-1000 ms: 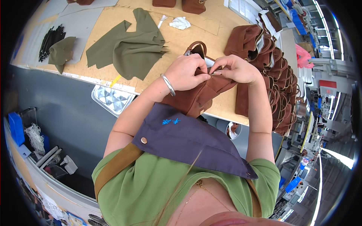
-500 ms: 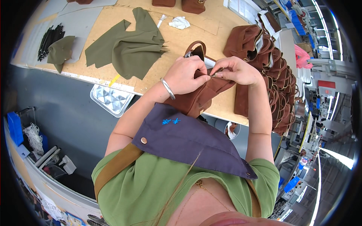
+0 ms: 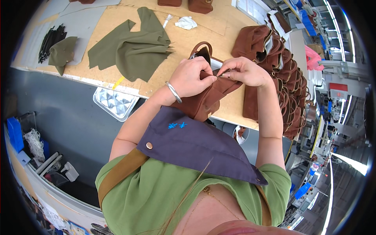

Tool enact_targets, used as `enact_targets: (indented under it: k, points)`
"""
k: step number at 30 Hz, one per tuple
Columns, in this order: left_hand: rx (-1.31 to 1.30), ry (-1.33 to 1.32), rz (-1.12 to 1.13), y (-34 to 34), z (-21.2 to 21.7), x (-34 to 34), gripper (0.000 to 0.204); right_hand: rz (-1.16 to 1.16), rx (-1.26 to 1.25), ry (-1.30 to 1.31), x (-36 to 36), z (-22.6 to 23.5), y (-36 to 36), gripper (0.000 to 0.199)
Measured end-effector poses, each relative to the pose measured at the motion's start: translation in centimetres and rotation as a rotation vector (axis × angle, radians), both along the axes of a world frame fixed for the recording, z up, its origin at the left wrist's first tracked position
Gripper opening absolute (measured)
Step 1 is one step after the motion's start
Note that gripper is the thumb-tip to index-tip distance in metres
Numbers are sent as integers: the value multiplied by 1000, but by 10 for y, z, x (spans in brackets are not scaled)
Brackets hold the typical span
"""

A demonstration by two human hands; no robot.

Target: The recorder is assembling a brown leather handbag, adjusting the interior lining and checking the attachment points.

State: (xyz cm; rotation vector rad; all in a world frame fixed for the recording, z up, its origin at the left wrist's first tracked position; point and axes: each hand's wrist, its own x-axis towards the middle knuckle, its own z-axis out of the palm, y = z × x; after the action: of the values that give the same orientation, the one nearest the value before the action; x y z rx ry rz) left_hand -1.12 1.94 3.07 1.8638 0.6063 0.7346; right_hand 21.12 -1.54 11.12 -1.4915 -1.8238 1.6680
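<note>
A brown bag (image 3: 207,102) with a looped handle stands at the near edge of the table, against my apron. My left hand (image 3: 192,78) pinches the upper edge of the bag between thumb and fingers. Close beside it, my right hand (image 3: 247,73) pinches the same edge, its fingertips almost touching the left thumb. What lies right between the fingertips is too small to make out. Behind my hands the bag's mouth gapes a little, showing a dark and pale inside.
Several brown bags (image 3: 280,74) are packed in rows on the right. Olive fabric (image 3: 137,51) lies to the left, with dark strips (image 3: 53,41) beyond it. A crumpled white cloth (image 3: 186,23) lies farther back. Below the table edge is a clear plastic tray (image 3: 113,102).
My hands stay pinched on the bag's edge and have shifted very slightly. The bag has barely moved with them.
</note>
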Motion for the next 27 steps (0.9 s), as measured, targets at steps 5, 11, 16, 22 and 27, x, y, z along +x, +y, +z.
enact_targets:
  k: [5, 11, 16, 22, 27]
  points:
    - [-9, 2, 64, -2, -3, 1, 19, -40, -66, 7, -9, 5, 3, 15]
    - [-25, 4, 95, -6, -1, -1, 19, -56, -95, 34, -10, 3, 4, 17]
    - [-9, 16, 120, -7, 3, -2, 18, -98, -110, 30, -8, -3, 4, 21]
    - [36, 29, 152, -9, 4, -1, 19, -163, -107, 40, -12, -2, 2, 22]
    - [45, 40, 145, -8, 8, -3, 18, -124, -27, 15, -21, 2, -3, 14]
